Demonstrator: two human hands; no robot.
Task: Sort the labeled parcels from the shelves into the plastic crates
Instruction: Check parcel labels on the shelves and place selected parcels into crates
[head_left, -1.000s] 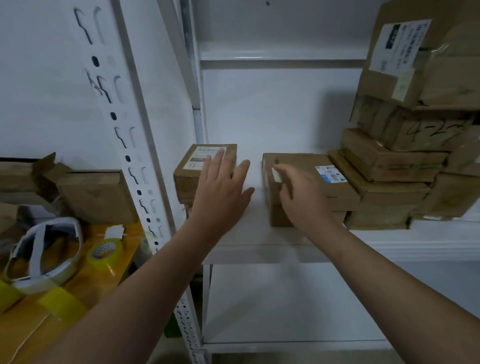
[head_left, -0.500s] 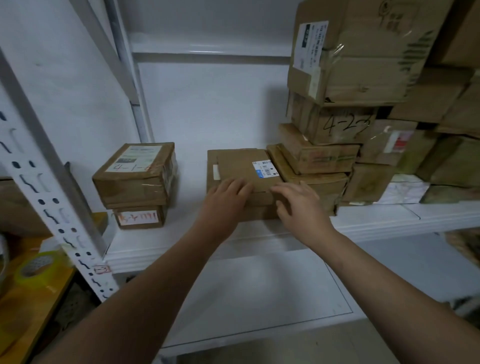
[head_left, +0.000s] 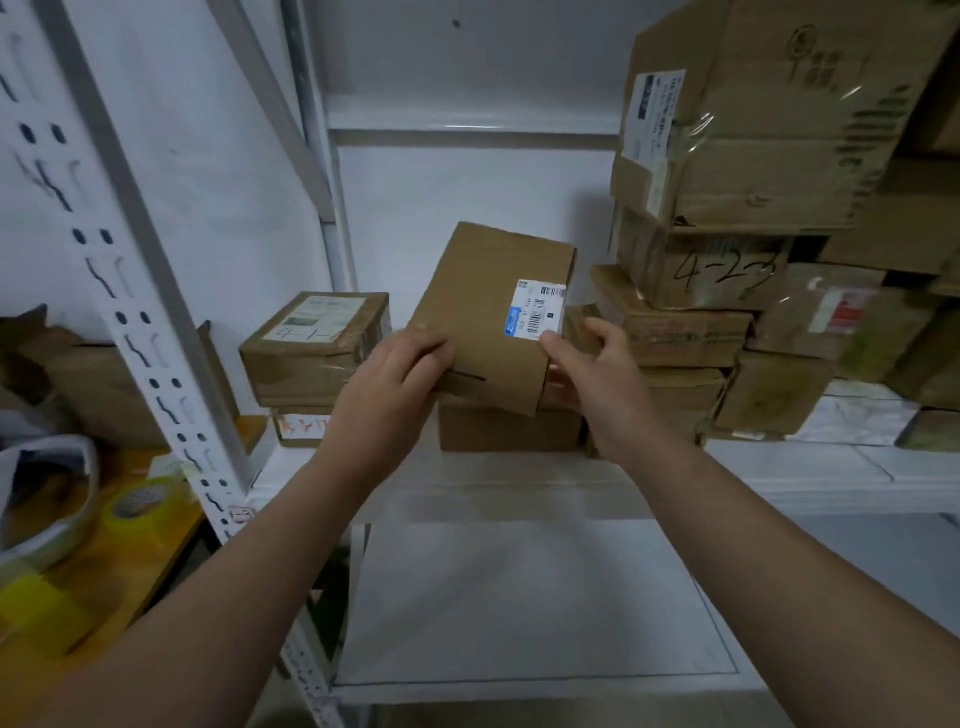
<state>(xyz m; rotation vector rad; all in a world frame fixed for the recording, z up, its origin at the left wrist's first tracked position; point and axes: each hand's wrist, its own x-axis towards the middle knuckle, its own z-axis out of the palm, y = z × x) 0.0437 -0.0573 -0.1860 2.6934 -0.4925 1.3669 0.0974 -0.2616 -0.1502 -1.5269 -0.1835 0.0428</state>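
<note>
Parcel (head_left: 485, 317) between left fingers (head_left: 423, 358), right fingers (head_left: 563, 353)

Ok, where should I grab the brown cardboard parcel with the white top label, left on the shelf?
Likely the two side faces of the brown cardboard parcel, from the front: it lies flat atop a smaller box, gap at its right.

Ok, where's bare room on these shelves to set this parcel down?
The lower shelf looks bare. The upper shelf has a free front strip before the middle box; its right side is crowded with stacked boxes.
</note>
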